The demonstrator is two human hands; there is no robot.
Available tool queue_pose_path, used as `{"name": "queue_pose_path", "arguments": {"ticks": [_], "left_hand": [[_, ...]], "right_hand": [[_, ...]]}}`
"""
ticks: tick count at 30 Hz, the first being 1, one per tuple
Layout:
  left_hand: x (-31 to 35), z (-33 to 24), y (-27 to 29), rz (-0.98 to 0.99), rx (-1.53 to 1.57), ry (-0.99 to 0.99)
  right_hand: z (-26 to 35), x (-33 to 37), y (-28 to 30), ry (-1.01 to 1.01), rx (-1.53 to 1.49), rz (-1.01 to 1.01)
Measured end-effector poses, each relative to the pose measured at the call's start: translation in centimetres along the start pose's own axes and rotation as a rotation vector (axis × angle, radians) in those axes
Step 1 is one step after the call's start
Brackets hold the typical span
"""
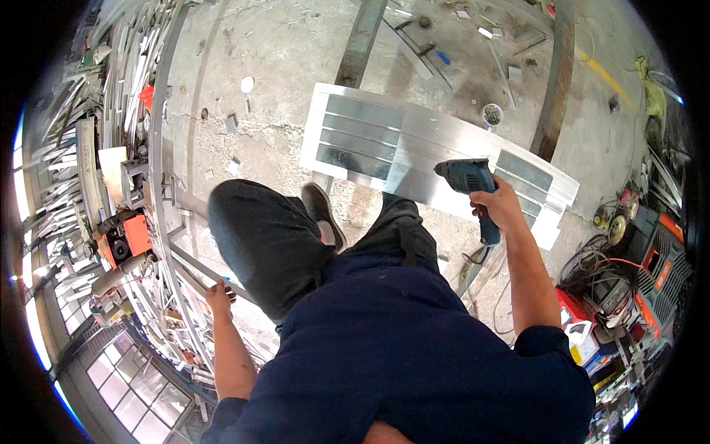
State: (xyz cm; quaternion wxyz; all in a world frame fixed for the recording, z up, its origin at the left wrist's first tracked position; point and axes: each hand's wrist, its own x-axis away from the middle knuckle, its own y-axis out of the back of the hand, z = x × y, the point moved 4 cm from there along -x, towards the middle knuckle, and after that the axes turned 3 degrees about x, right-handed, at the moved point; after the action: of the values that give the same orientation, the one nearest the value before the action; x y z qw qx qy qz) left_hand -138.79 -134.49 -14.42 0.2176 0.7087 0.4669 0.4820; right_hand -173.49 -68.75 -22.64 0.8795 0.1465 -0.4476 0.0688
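My right hand (500,205) is wrapped round the grip of a dark blue power drill (467,177). The drill's nose points left, above a long silver metal panel (425,157) with slatted openings at both ends. Steel beams run under and beyond this panel. Down at the left, my left hand (220,297) hangs beside a metal rail, its fingers curled in. A small bluish spot shows by its fingertips; whether the hand holds something there is too small to make out.
Metal offcuts and bars (137,81) crowd the left, near an orange machine (127,240). Two steel beams (556,96) reach away across the concrete floor. A round can (492,114) stands beyond the panel. Tangled cables (599,270) and an orange-grey machine (660,270) lie at right.
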Motion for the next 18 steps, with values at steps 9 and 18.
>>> {"name": "queue_pose_path", "arguments": {"ticks": [9,18], "left_hand": [[-0.6,-2.0,-4.8,0.128,-0.116,-0.231],[-4.9,1.8,-8.0,0.196,0.12,0.018]], "right_hand": [[-0.8,0.5,-2.8,-0.079,0.016,0.066],[1.8,1.6,-7.3,-0.069,0.113,0.085]]}}
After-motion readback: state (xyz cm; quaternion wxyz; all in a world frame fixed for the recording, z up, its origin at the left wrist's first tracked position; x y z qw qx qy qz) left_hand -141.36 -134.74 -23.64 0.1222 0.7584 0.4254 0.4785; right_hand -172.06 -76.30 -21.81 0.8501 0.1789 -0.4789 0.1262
